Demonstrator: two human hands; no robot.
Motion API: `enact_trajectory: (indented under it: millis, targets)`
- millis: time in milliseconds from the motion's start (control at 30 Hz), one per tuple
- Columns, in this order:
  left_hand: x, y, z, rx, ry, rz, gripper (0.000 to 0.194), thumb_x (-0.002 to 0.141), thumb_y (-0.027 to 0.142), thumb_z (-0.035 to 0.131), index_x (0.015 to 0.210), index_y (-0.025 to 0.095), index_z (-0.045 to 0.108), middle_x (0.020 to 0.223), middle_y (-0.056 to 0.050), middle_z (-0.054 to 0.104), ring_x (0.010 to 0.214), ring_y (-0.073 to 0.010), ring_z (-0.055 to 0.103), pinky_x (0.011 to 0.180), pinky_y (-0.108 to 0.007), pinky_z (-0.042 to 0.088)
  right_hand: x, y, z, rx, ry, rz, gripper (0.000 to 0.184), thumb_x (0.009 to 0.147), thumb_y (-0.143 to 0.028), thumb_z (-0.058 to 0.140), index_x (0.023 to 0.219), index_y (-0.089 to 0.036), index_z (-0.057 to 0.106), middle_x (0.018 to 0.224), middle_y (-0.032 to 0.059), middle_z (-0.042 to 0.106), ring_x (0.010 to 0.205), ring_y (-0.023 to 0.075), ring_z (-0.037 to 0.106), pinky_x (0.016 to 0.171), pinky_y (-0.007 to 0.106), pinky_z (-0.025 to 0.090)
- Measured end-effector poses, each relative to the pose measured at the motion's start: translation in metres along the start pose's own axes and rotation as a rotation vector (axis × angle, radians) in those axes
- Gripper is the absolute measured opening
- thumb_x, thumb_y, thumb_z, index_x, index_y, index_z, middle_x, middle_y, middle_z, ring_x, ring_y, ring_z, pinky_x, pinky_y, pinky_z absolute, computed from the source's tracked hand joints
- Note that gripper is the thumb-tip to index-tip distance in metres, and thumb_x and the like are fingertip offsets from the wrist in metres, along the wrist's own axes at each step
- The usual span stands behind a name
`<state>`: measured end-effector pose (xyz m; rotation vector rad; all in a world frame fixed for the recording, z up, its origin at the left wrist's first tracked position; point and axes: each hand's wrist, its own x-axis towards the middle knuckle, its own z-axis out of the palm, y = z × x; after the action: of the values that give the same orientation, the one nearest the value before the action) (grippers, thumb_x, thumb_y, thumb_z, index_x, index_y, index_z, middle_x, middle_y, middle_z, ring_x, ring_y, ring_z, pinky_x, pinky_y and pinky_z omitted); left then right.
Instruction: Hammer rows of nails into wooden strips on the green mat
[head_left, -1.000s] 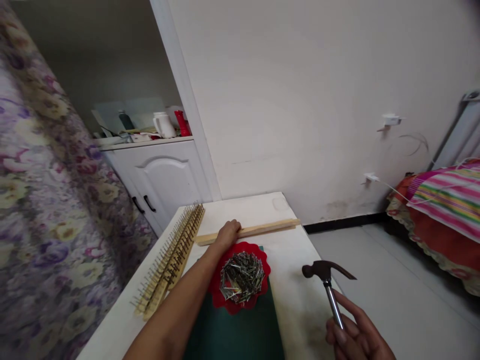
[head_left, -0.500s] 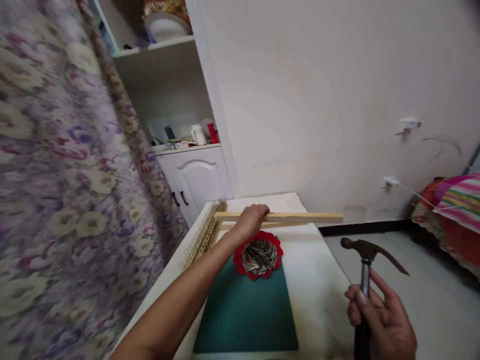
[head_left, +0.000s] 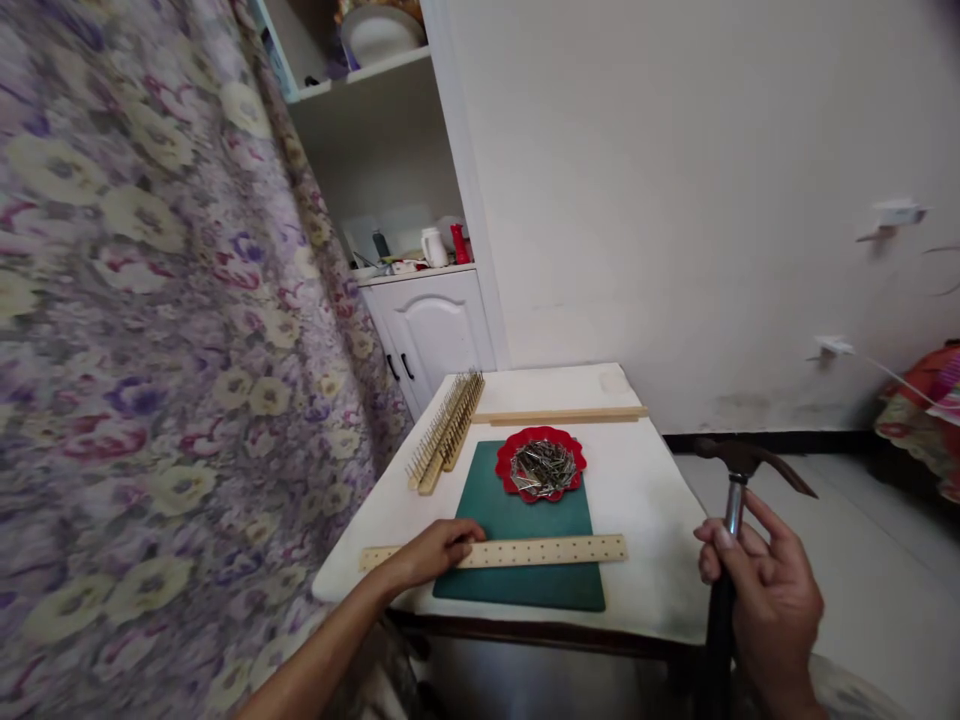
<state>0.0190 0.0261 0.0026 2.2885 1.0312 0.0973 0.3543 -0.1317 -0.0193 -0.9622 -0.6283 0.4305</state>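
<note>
My left hand (head_left: 442, 550) grips a flat wooden strip (head_left: 544, 551) marked with two rows of dots or small holes. The strip lies crosswise over a dark green mat (head_left: 517, 590), its left end reaching past the mat. My right hand (head_left: 765, 590) holds a claw hammer (head_left: 739, 465) upright by its black handle, off the table's right side, head up. Just beyond the strip, on the mat's far part, sits a red scalloped dish (head_left: 507, 478) full of loose nails (head_left: 544, 468).
Wooden strips studded with upright nails (head_left: 450, 430) lie at the table's (head_left: 645, 520) left side. More plain wooden strips (head_left: 562, 415) lie across the back. A floral curtain (head_left: 187, 400) hangs close on the left; a white cabinet (head_left: 442, 325) stands behind.
My left hand has brought one wooden strip from the back of the table toward me and down onto the green mat. My right hand still holds the hammer. The view has shifted left.
</note>
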Motion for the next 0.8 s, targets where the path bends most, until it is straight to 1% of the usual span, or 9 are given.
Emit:
enact_trajectory:
  millis: [67,200,333,400,467,533,600,667,800]
  targets:
    - [0.004,-0.009,0.003,0.012,-0.007,0.023,0.027,0.080,0.019,0.045,0.101,0.019,0.063,0.095,-0.002,0.063,0.088,-0.0169,0.056,0.079,-0.025,0.043,0.000,0.003,0.002,-0.001,-0.012,0.012,0.049,0.082,-0.022,0.064,0.129,-0.019,0.048,0.078,0.0018,0.064,0.048,0.0097,0.051,0.051,0.026,0.040]
    - [0.015,-0.020,0.009,0.038,0.007,0.126,0.029,0.079,0.016,0.047,0.103,0.021,0.063,0.098,-0.003,0.058,0.093,-0.0175,0.054,0.087,-0.028,0.042,0.001,0.006,0.008,-0.001,-0.023,0.036,0.049,0.082,-0.023,0.065,0.128,-0.019,0.048,0.077,0.0015,0.064,0.048,0.0092,0.050,0.050,0.025,0.040]
    - [0.017,-0.024,0.016,0.107,0.077,0.159,0.030,0.082,0.014,0.043,0.100,0.023,0.065,0.096,-0.004,0.054,0.093,-0.0171,0.051,0.086,-0.028,0.042,0.003,0.008,0.012,-0.013,-0.040,0.048,0.048,0.082,-0.023,0.065,0.127,-0.020,0.049,0.076,0.0010,0.064,0.047,0.0089,0.049,0.049,0.024,0.039]
    - [0.016,-0.024,0.022,0.170,0.130,0.157,0.029,0.086,0.016,0.040,0.099,0.023,0.065,0.094,-0.005,0.054,0.092,-0.0177,0.051,0.084,-0.029,0.042,0.003,0.010,0.013,-0.015,-0.048,0.055,0.047,0.082,-0.024,0.065,0.127,-0.020,0.049,0.076,0.0009,0.064,0.047,0.0089,0.049,0.048,0.024,0.039]
    - [0.015,-0.022,0.029,0.217,0.182,0.160,0.028,0.089,0.021,0.039,0.101,0.023,0.064,0.095,-0.005,0.055,0.091,-0.0185,0.051,0.084,-0.030,0.041,0.003,0.012,0.013,-0.018,-0.050,0.061,0.047,0.082,-0.024,0.064,0.127,-0.020,0.049,0.076,0.0011,0.064,0.047,0.0089,0.049,0.048,0.024,0.039]
    - [0.014,-0.018,0.037,0.240,0.219,0.176,0.027,0.091,0.028,0.040,0.110,0.024,0.060,0.101,-0.006,0.056,0.094,-0.0196,0.051,0.086,-0.033,0.041,0.002,0.013,0.014,-0.019,-0.051,0.067,0.047,0.083,-0.023,0.064,0.127,-0.021,0.049,0.076,0.0010,0.064,0.047,0.0087,0.049,0.049,0.024,0.039]
    - [0.015,-0.014,0.047,0.258,0.242,0.189,0.032,0.089,0.034,0.047,0.118,0.026,0.054,0.108,-0.007,0.056,0.098,-0.0214,0.050,0.088,-0.036,0.040,0.002,0.015,0.014,-0.023,-0.058,0.075,0.047,0.083,-0.023,0.063,0.128,-0.021,0.048,0.076,0.0010,0.064,0.047,0.0087,0.048,0.049,0.024,0.039]
    - [0.016,-0.010,0.055,0.265,0.256,0.189,0.036,0.086,0.034,0.052,0.121,0.025,0.052,0.112,-0.008,0.055,0.101,-0.0229,0.049,0.088,-0.037,0.039,0.002,0.016,0.016,-0.028,-0.068,0.083,0.047,0.084,-0.023,0.062,0.129,-0.021,0.048,0.077,0.0012,0.064,0.048,0.0091,0.048,0.049,0.024,0.039]
    - [0.018,-0.008,0.061,0.251,0.271,0.174,0.027,0.089,0.028,0.045,0.114,0.022,0.055,0.106,-0.009,0.057,0.097,-0.0226,0.051,0.085,-0.036,0.041,0.002,0.017,0.021,-0.048,-0.082,0.095,0.047,0.084,-0.024,0.062,0.129,-0.020,0.048,0.075,0.0008,0.063,0.047,0.0097,0.048,0.048,0.025,0.038]
